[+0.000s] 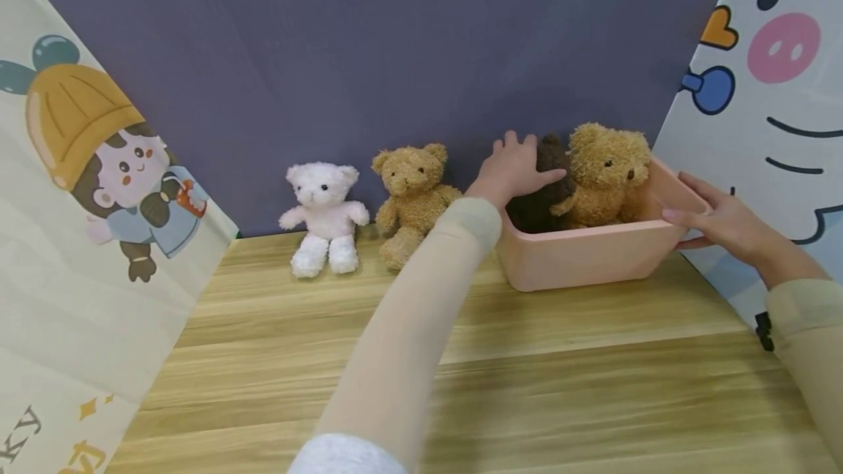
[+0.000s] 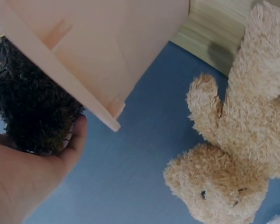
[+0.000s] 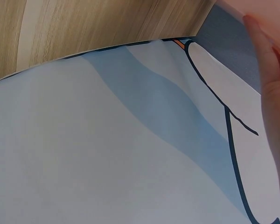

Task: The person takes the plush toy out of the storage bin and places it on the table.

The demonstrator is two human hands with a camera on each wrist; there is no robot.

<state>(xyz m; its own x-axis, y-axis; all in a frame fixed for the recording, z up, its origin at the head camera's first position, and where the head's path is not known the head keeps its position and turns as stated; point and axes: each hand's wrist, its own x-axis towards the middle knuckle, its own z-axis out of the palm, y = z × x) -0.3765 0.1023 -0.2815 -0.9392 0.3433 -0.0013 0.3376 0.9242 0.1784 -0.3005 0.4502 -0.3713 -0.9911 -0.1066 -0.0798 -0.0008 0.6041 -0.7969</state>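
My left hand [image 1: 510, 167] holds the dark brown teddy bear [image 1: 552, 159] at the left end of a pink storage bin [image 1: 579, 258]. In the left wrist view, the fingers and thumb curve round the bear's dark fur [image 2: 32, 98], beside the bin's rim. A golden-brown teddy bear [image 1: 606, 174] sits upright in the bin, to the right of the dark one. At the bin's right end my right hand [image 1: 731, 222] grips the rim, thumb on top and fingers outside. The dark bear's lower part is hidden inside the bin.
A white teddy bear [image 1: 323, 218] and a second golden-brown teddy bear [image 1: 411, 196] sit against the dark back wall [image 1: 329, 57], left of the bin. Wood-grain tabletop [image 1: 263, 371] lies underneath. Printed panels with cartoon figures stand at left [image 1: 72, 254] and right [image 1: 790, 137].
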